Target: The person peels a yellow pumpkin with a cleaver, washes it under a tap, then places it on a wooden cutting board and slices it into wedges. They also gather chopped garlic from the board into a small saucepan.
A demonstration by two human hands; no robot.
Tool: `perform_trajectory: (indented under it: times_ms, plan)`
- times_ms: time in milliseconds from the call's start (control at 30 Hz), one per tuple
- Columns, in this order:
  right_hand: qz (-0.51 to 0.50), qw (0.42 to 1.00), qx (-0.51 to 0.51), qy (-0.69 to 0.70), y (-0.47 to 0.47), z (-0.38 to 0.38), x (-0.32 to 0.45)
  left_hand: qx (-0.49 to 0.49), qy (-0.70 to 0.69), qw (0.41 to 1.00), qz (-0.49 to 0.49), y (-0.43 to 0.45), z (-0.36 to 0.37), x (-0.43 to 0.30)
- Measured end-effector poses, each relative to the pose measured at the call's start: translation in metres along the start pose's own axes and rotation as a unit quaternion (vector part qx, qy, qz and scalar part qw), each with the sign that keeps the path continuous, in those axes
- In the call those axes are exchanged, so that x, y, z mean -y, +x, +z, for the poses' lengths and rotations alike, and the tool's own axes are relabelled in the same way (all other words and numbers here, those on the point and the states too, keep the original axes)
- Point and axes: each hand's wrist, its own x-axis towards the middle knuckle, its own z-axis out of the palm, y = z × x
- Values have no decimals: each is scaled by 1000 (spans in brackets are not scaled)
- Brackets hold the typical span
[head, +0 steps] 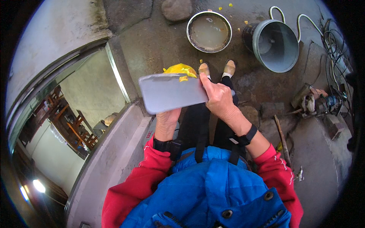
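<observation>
My right hand (pixel 219 97) grips the handle end of a cleaver (pixel 174 94), whose broad grey blade lies flat to my view. A small yellow scrap (pixel 183 78) clings near the blade's far edge. Beyond that edge shows a rounded yellow piece of what looks like pumpkin (pixel 180 69), partly covered by the blade. My left hand (pixel 168 115) is beneath the blade and supports the yellow piece; its fingers are hidden. Both are held above the floor, in front of my body.
A round bucket of cloudy water (pixel 211 32) stands ahead, near a tilted large bucket (pixel 276 47) with a pale hose (pixel 299 25). Yellow scraps (pixel 246 22) dot the wet floor. At right are a pump (pixel 319 102), cables and a wooden stick (pixel 281 139); at left, a window ledge (pixel 114 151).
</observation>
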Motion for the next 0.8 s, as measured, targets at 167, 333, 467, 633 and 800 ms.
perform_trajectory:
  times_ms: [167, 333, 467, 633, 800]
  plan:
    - [351, 918, 179, -40, -25, 22, -85, 0, -22, 998, -52, -20, -4, -32]
    - [29, 947, 321, -19, -32, 26, -85, 46, -90, 983, -152, -27, -15, -31]
    - [158, 903, 265, 299, -4, 34, -36, 2, -62, 972, -226, -41, 2, -18]
    - [233, 835, 242, 437, 3, 33, -3, 145, 264, 953, -15, -65, 8, -25]
    - [203, 832, 229, 463, -1, 24, -17, 176, 238, 955, -22, -66, 4, -9]
